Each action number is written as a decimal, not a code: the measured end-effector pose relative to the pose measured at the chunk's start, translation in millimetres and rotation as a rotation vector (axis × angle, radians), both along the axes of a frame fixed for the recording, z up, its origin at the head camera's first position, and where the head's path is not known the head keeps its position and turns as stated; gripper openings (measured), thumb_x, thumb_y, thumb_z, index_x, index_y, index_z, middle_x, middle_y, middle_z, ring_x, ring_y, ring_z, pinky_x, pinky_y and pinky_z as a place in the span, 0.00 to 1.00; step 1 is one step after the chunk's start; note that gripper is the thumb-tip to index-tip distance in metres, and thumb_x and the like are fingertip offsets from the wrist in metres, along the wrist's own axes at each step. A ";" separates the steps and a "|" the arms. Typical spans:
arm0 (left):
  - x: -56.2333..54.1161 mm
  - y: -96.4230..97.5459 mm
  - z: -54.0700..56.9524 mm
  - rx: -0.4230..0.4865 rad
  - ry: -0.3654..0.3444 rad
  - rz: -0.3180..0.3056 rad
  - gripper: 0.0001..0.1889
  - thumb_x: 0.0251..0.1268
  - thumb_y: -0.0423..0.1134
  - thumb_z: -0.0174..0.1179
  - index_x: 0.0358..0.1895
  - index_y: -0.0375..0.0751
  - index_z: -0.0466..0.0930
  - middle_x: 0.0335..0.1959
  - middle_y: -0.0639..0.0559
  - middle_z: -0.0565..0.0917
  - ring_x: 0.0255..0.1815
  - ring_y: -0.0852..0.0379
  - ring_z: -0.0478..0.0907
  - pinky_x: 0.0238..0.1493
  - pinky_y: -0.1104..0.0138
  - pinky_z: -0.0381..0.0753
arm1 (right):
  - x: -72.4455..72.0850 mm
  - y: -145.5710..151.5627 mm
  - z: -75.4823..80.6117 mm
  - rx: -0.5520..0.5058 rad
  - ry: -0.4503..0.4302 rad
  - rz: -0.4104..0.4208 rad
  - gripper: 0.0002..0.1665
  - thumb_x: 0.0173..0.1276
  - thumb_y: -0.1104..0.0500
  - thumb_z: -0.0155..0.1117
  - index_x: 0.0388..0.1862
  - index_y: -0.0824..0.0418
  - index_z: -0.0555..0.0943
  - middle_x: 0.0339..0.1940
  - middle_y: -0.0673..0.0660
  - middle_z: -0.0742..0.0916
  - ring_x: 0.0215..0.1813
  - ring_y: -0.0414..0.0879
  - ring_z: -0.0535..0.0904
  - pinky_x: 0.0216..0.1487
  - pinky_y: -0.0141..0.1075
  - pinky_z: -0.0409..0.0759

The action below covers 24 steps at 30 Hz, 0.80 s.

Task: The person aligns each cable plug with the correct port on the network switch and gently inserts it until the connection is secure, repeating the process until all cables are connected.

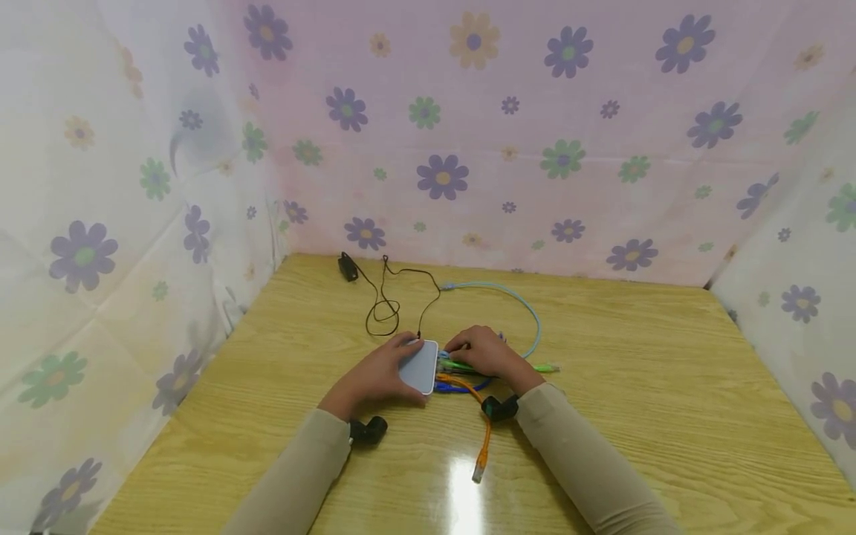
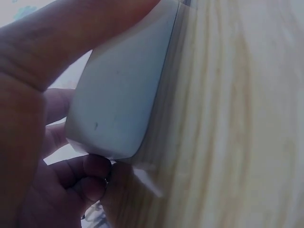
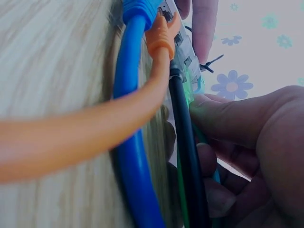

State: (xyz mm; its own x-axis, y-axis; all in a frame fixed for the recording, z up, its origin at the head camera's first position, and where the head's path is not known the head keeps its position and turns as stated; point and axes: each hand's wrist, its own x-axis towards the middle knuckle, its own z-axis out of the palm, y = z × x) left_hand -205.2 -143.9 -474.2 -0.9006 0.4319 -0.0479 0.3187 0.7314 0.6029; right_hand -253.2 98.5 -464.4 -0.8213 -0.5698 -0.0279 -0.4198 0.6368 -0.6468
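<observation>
A small white network switch lies on the table, its ports facing right. My left hand grips it from the left, thumb on the near side and fingers round the far side; the left wrist view shows the switch's smooth casing. At the ports, my right hand pinches the plug end of a light blue network cable; the fingertips partly hide it. Close beside it run a green cable and a black cable. Blue and orange cables enter nearer ports.
A black power adapter lies at the back left, its thin cord looping to the switch. The orange cable's loose plug points towards the front edge. Flowered curtains enclose the wooden table.
</observation>
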 end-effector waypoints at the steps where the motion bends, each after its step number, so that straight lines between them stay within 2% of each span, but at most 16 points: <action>1: -0.1 0.0 0.3 0.002 -0.001 0.000 0.57 0.36 0.64 0.76 0.75 0.51 0.60 0.76 0.53 0.57 0.65 0.50 0.67 0.57 0.57 0.72 | 0.7 0.1 0.0 0.001 0.003 -0.002 0.12 0.71 0.57 0.60 0.48 0.54 0.87 0.50 0.53 0.88 0.52 0.49 0.82 0.51 0.42 0.79; 12: -2.0 0.3 -1.7 0.003 0.007 -0.012 0.58 0.34 0.66 0.76 0.75 0.51 0.61 0.75 0.53 0.58 0.65 0.50 0.67 0.58 0.57 0.72 | 9.0 2.2 4.0 0.046 0.045 -0.019 0.12 0.72 0.58 0.59 0.48 0.54 0.86 0.48 0.53 0.88 0.49 0.47 0.82 0.49 0.41 0.79; 18: -4.5 3.7 -2.8 -0.006 0.006 -0.025 0.59 0.34 0.66 0.76 0.75 0.51 0.60 0.75 0.52 0.58 0.65 0.49 0.67 0.58 0.57 0.72 | 12.0 12.0 8.1 0.050 0.063 -0.027 0.10 0.71 0.56 0.60 0.45 0.53 0.87 0.44 0.51 0.88 0.42 0.42 0.82 0.44 0.38 0.79; 24: -4.5 0.2 -2.1 -0.055 0.009 -0.012 0.59 0.35 0.66 0.75 0.75 0.53 0.59 0.76 0.53 0.57 0.67 0.50 0.66 0.60 0.58 0.71 | 10.0 34.3 12.9 0.045 0.091 -0.093 0.09 0.71 0.56 0.61 0.43 0.55 0.87 0.41 0.50 0.88 0.40 0.41 0.82 0.43 0.37 0.79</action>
State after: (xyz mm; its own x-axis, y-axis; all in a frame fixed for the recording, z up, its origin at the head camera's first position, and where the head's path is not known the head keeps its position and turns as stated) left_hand -209.7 -143.7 -476.3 -0.8959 0.4396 -0.0636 0.3331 0.7597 0.5585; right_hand -243.1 132.8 -451.6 -0.8708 -0.4909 0.0253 -0.4134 0.7034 -0.5782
